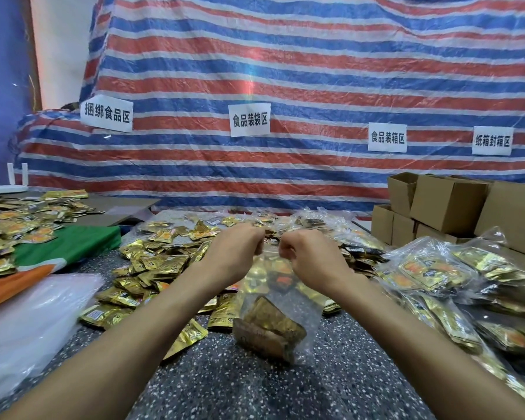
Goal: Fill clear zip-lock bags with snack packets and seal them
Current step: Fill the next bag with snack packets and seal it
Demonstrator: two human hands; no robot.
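Note:
A clear zip-lock bag (273, 316) hangs in front of me above the speckled table (255, 386), with gold snack packets (270, 331) settled in its bottom. My left hand (234, 253) and my right hand (309, 256) each pinch the bag's top edge, fingers closed, close together at the middle. Behind the hands lies a wide heap of loose gold snack packets (155, 265).
Filled clear bags (455, 283) pile up at the right, with cardboard boxes (449, 204) behind them. A stack of empty clear bags (28, 325) lies at the left beside green and orange cloth (67, 247). A striped tarp with paper labels forms the backdrop.

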